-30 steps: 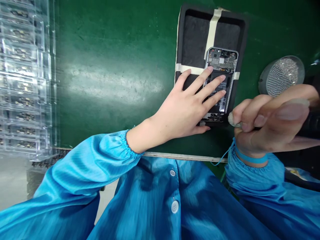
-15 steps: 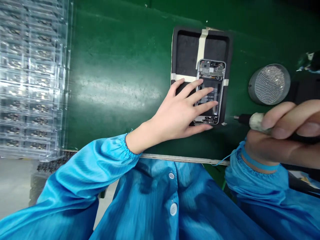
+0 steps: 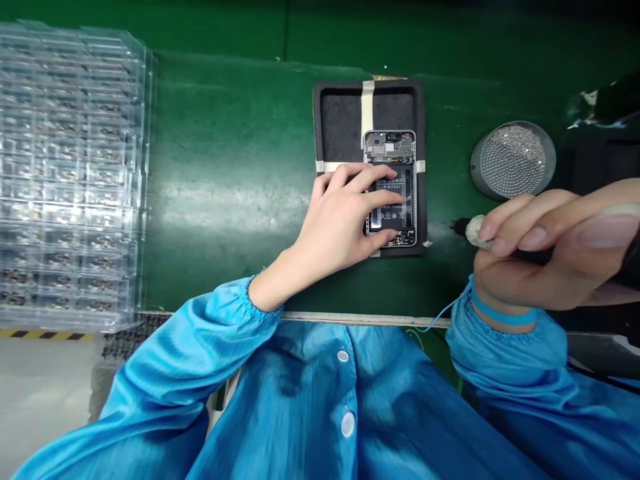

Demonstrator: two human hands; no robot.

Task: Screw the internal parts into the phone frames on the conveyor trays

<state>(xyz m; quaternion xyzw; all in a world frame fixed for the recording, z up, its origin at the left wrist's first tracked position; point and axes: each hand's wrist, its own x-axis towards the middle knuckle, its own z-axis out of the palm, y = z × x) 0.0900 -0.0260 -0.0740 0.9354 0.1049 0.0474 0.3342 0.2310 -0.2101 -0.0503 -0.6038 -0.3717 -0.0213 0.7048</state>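
An opened phone (image 3: 391, 148) with bare circuit board and battery lies in a black foam tray (image 3: 340, 120) on the green mat. My left hand (image 3: 345, 213) rests on the phone's lower half, fingers spread and slightly curled over the battery. My right hand (image 3: 545, 250) is closed around a dark electric screwdriver (image 3: 463, 228), whose tip points left, a short way right of the tray's lower corner.
A round grey dish (image 3: 513, 160) full of tiny screws sits right of the tray. Stacked clear plastic part trays (image 3: 70, 173) fill the left side. The table's front edge (image 3: 350, 317) runs just above my blue smock. Dark equipment (image 3: 600, 140) stands at far right.
The view has shifted, so the tray and phone sit lower and further left. My left hand's fingers have curled more on the phone. The screwdriver tip came out from behind my right hand.
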